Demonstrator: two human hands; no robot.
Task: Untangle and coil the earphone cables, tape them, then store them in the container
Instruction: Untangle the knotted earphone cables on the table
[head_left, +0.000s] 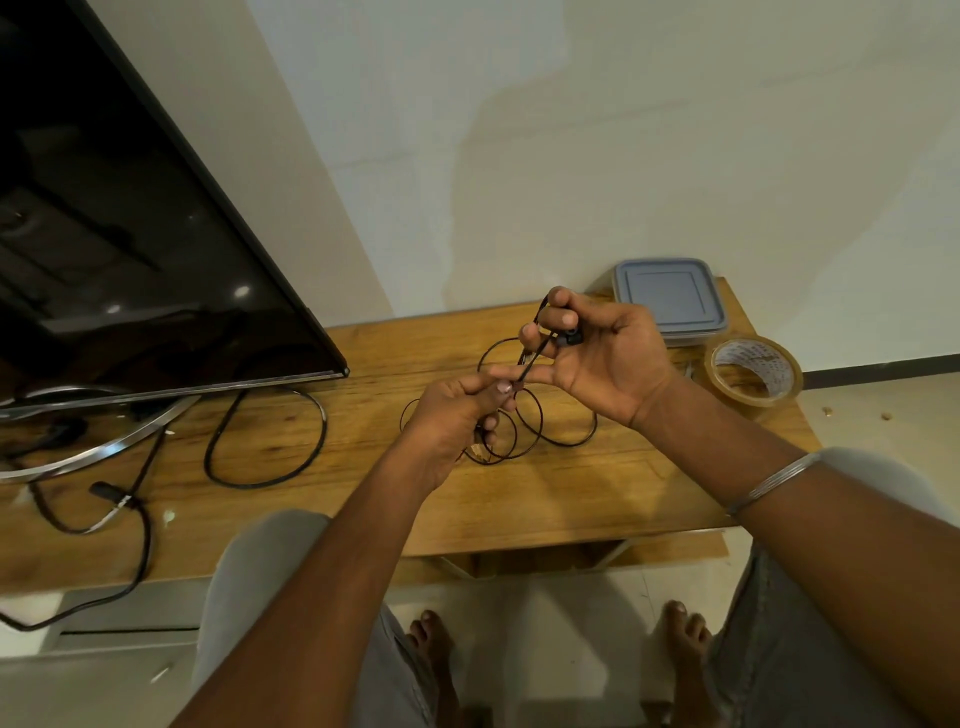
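Observation:
A thin black earphone cable (550, 431) lies in loose loops on the wooden table (597, 499). My right hand (602, 353) is raised above the loops and pinches the cable near its black earbuds (569, 338). My left hand (457, 410) sits just below and left of it, fingers closed on a lower stretch of the same cable. A short taut length runs between the two hands. A grey lidded container (670, 301) stands at the table's far right corner. A roll of clear tape (753, 371) lies in front of it.
A large dark TV screen (130, 234) on a curved metal stand (104, 447) fills the left side. Thicker black power cords (270, 441) loop across the table left of my hands. The table's right edge is close to the tape. My bare feet are below on the floor.

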